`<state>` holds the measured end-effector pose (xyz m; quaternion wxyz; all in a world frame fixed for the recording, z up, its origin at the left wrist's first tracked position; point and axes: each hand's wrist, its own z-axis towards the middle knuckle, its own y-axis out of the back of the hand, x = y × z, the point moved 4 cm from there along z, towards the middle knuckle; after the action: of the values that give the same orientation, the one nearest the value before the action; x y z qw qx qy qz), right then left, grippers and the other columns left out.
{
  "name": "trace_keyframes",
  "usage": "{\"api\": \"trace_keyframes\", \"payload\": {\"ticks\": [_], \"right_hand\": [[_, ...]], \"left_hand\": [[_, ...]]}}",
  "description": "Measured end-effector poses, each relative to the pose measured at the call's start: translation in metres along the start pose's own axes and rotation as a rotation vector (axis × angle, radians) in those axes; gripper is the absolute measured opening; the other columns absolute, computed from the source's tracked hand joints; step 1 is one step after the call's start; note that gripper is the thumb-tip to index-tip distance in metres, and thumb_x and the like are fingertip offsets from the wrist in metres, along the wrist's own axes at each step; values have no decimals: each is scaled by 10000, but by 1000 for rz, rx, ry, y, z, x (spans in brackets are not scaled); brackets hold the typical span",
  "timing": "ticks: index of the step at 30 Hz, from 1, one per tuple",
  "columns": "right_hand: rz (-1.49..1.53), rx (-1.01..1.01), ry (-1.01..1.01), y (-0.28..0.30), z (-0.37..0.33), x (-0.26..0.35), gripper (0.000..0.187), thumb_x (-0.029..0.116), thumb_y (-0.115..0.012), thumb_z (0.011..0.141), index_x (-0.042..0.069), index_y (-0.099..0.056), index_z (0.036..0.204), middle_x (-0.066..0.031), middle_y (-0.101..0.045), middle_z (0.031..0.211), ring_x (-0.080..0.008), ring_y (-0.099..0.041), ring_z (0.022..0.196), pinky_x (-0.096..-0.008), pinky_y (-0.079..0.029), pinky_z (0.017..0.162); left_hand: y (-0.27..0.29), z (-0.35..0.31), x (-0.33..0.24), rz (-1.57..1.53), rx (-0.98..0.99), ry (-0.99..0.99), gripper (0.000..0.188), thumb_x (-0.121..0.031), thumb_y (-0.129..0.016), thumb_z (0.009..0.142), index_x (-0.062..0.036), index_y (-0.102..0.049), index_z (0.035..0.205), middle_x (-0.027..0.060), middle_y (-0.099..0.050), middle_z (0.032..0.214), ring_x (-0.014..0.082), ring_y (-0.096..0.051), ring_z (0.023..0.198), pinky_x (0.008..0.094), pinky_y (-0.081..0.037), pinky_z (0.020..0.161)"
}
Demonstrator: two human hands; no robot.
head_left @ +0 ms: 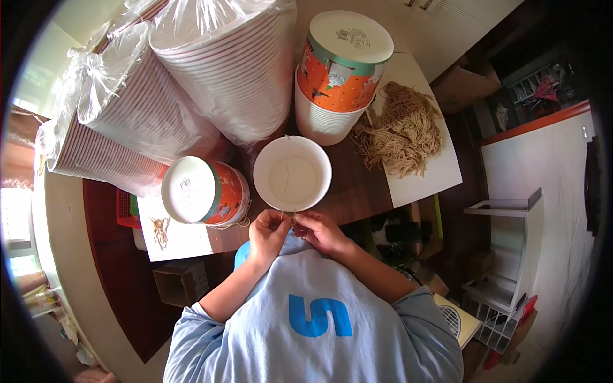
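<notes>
A white paper bucket (264,172) lies with its open mouth toward me at the front of the table, and its inside shows. A thin cord (287,177) runs down inside it. At the bucket's near rim, my left hand (268,234) and my right hand (321,231) are close together. Both have their fingers closed in a pinch, apparently on the ends of the cord, which show as short strands between the fingertips. The fingertips themselves are partly hidden. Left of the bucket, an orange printed bucket (231,193) with a green band stands bottom up, with loose cord by its lower edge.
Tall stacks of white buckets (223,70) in clear plastic bags fill the back left. Behind the bucket, another orange bucket (322,83) sits upside down on nested white ones (325,118). A tangled heap of beige cords (405,127) covers part of a white board (424,182) at right.
</notes>
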<state>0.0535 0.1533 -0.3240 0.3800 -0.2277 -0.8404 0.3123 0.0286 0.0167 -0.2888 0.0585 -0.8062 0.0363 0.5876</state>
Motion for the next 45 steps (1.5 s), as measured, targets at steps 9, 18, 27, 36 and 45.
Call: {"api": "trace_keyframes", "payload": {"ticks": [9,18,27,36,45], "right_hand": [[58,-23,-43,-3,2,-2,152,230,-579,914,107,-657,956,34,-604,823,-60,-506,727,-213,-387,669],[-78,-99,29,-8,-4,6,196,260,-596,903,95,-674,975,57,-595,805,-43,-465,709,-212,-368,667],[-108,-160,31,-1,-3,7,204,274,-616,887,97,-676,968,28,-648,867,-48,-499,721,-214,-377,664],[-28,-58,41,13,6,-2,202,259,-612,884,86,-645,983,-12,-658,874,-77,-561,761,-226,-401,654],[-470,-277,197,4,-2,17,211,191,-579,923,8,-614,1024,-22,-635,908,-86,-546,778,-254,-462,708]], "left_hand": [[-3,-3,-5,40,23,28,107,-7,-645,827,52,-625,914,78,-676,863,104,-624,788,236,-506,748],[0,-4,-6,252,33,-118,150,-33,-657,828,60,-641,945,91,-688,865,132,-656,808,252,-524,733],[1,-4,-5,211,74,-93,128,-61,-613,874,53,-629,929,80,-684,836,114,-642,763,237,-515,702],[4,-2,3,17,108,27,111,-44,-576,899,57,-597,940,84,-665,849,121,-631,778,251,-518,736],[11,2,6,-233,75,34,126,-52,-567,912,67,-595,942,69,-652,861,130,-634,792,254,-525,758]]}}
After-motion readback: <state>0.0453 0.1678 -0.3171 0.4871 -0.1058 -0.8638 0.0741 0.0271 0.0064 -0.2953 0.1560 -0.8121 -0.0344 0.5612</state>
